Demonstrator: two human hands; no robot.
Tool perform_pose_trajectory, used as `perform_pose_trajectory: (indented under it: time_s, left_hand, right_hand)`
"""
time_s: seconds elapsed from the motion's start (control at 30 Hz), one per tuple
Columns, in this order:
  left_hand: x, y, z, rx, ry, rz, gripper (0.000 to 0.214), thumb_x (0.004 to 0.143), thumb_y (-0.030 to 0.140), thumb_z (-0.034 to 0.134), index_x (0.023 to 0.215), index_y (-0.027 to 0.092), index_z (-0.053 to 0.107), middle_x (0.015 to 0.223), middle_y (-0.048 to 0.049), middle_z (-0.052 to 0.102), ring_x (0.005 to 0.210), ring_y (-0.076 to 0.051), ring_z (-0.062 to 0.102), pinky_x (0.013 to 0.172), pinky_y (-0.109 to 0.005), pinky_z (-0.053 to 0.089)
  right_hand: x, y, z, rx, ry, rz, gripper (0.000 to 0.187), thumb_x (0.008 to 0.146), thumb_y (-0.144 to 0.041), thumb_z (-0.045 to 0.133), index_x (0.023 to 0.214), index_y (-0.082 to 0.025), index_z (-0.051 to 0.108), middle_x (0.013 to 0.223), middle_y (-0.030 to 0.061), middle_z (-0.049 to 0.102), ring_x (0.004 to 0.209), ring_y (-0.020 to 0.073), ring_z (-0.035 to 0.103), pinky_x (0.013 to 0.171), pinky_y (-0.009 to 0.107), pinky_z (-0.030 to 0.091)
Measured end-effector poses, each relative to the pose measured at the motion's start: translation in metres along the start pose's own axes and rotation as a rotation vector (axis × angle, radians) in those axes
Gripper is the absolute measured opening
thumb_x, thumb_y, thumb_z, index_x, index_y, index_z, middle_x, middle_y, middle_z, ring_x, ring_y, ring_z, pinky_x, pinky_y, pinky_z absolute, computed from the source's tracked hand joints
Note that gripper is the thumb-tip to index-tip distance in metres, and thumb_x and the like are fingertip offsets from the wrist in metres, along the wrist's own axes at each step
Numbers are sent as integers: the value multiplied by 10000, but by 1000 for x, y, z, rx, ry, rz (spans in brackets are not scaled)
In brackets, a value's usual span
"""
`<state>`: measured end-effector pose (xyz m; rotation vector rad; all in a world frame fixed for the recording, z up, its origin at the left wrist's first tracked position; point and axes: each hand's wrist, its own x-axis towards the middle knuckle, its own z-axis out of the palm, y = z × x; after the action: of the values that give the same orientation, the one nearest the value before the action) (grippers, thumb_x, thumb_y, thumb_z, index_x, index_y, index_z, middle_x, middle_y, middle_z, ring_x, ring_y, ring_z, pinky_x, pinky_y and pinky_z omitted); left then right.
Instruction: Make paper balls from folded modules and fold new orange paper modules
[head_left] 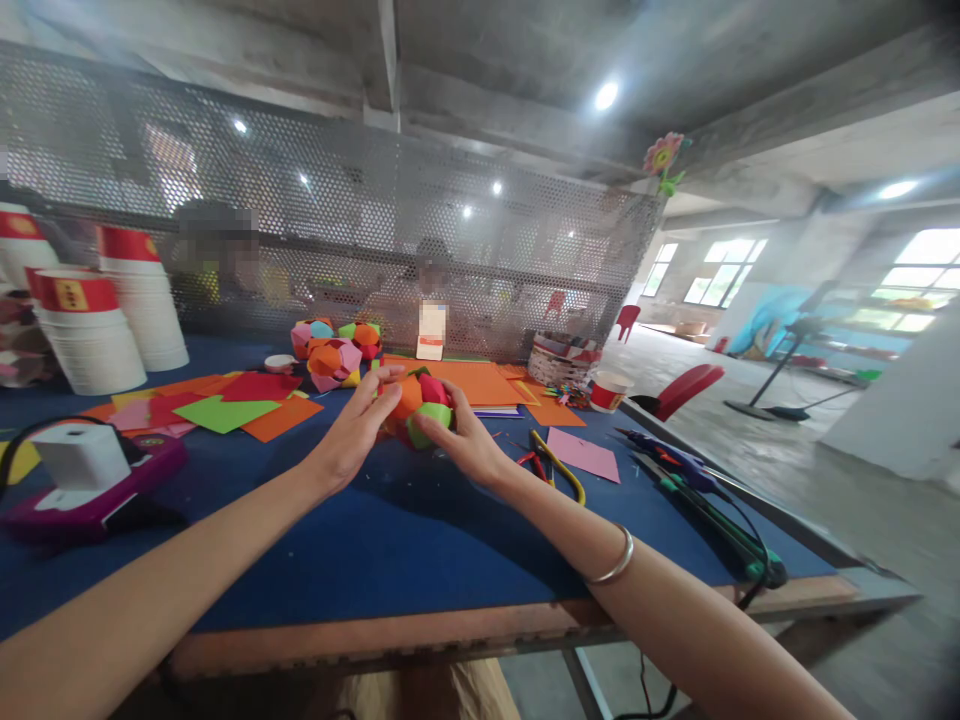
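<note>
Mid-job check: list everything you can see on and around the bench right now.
paper ball: one, orange, green and red, between both hands
finished balls: about three, multicoloured, behind the left hand
loose sheets: several, green, red and orange, left of the hands
pink sheet: one, pink, right of the hands
cup stacks: about three, white with red bands, far left
glue gun: one, blue, right edge
basket: one, woven, by the screen
mesh screen: one, grey, behind the table
table: one, blue top
left hand: fingers outstretched on the ball
right hand: cupping the ball
</note>
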<state>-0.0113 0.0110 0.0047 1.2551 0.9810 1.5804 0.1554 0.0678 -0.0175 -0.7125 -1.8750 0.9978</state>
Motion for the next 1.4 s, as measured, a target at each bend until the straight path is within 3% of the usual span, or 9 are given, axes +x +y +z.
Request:
perform_pose_trajectory:
  time_s: [0.13,0.33,0.43,0.53,0.67,0.77,0.9,1.23,1.4]
  left_hand:
    - [1,-3,1,-31,56,-27,449,856,475,721,1204,237,565,1114,-37,647,892,-175,620,696,-272,508]
    - [4,-8,-2,-72,73,-51,416,862,507,686,1165,229,617,1233,-50,668,1078,-212,621,787,-279,511]
    - [5,-10,-5,-74,78,-82,402,861,486,689,1169,230,652,1273,-56,670,1112,-212,616,783,-260,516]
    - [4,-7,-5,-70,72,-127,417,871,489,673,1212,249,654,1279,-57,675,1050,-209,642,674,-242,521]
    - [0,3,-1,-102,-3,-176,463,884,477,652,1299,273,617,1243,-57,697,871,-195,681,572,-261,541]
    - [-2,8,2,-157,-51,-219,523,844,385,718,1341,296,580,1209,-45,714,775,-176,697,568,-283,574]
    - [-1,8,-1,-198,-69,-248,556,775,263,783,1301,294,606,1174,-39,723,801,-178,717,567,-263,580]
    - [1,13,-10,-218,-75,-291,522,728,190,795,1220,279,645,1154,-30,738,795,-182,719,633,-301,610]
    - [1,13,-10,-205,-74,-325,489,726,144,787,1183,252,651,1081,-35,747,759,-178,718,606,-298,615]
  right_hand:
    - [-2,-2,3,-5,23,3,896,820,-594,740,1535,-226,345,1461,133,534,1311,286,562,1148,464,433]
    - [-6,-5,8,-108,55,-40,987,800,-554,759,1568,-193,255,1552,191,435,1438,325,444,1224,518,337]
    - [-8,-5,10,-144,69,-71,962,796,-528,778,1561,-247,267,1576,169,411,1461,314,421,1237,527,319]
    - [-8,-4,11,-160,97,-112,959,781,-516,804,1553,-294,281,1584,154,397,1482,311,396,1245,539,303]
    - [-8,0,13,-162,119,-161,1029,759,-510,823,1571,-263,242,1601,186,344,1495,330,370,1229,554,331]
    - [-8,3,14,-138,89,-190,1042,760,-492,829,1578,-285,217,1602,185,330,1484,330,384,1194,563,386]
    - [-8,5,15,-182,79,-233,1033,757,-468,846,1570,-304,230,1574,174,374,1503,320,361,1241,571,312]
    - [-10,-1,11,-253,79,-205,926,865,-526,728,1559,-244,184,1591,227,328,1514,357,330,1214,633,316]
    - [-8,-2,5,-348,97,-265,920,895,-515,708,1590,-289,150,1605,205,296,1526,364,296,1203,670,319]
